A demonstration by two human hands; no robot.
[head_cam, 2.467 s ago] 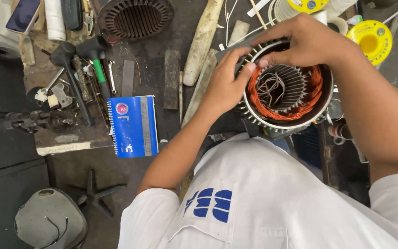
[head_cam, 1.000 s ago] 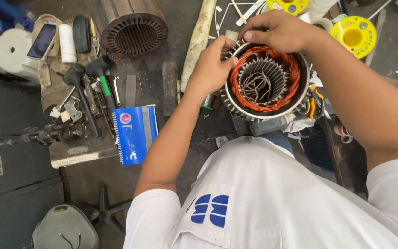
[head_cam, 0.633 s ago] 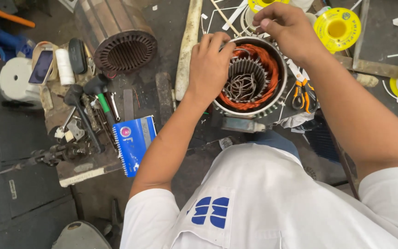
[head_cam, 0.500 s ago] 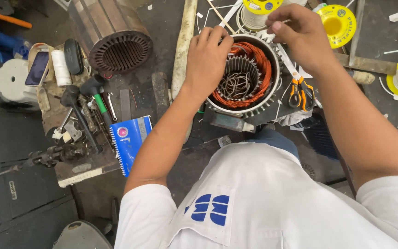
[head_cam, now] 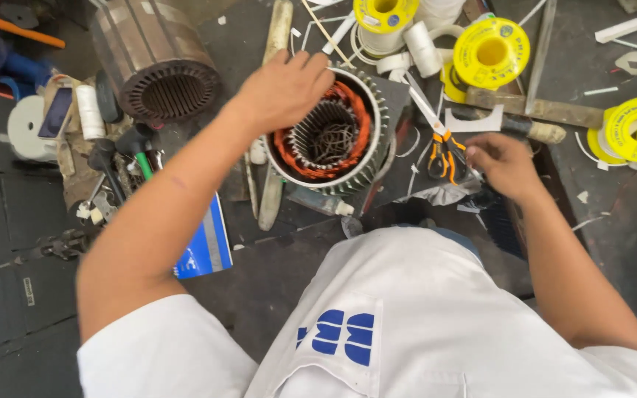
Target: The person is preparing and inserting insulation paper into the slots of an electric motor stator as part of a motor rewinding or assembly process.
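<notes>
A round motor stator (head_cam: 329,136) with orange copper windings and a finned metal shell stands open side up on the dark floor in front of me. My left hand (head_cam: 282,88) rests on its upper left rim, fingers curled over the edge. My right hand (head_cam: 501,163) is off the stator to the right, low over the floor, fingers bent, right beside a pair of orange-handled scissors (head_cam: 440,144). Whether it touches the scissors I cannot tell.
A second, empty stator (head_cam: 158,65) lies at upper left. Yellow reels (head_cam: 489,51) and white tape rolls (head_cam: 425,40) sit behind; another yellow reel (head_cam: 635,129) is at far right. A blue notebook (head_cam: 206,247), hammers and small tools (head_cam: 123,158) lie left.
My right hand has left the stator's top rim and dropped to the right, down by the scissors. My left hand stays on the stator. The view has shifted.
</notes>
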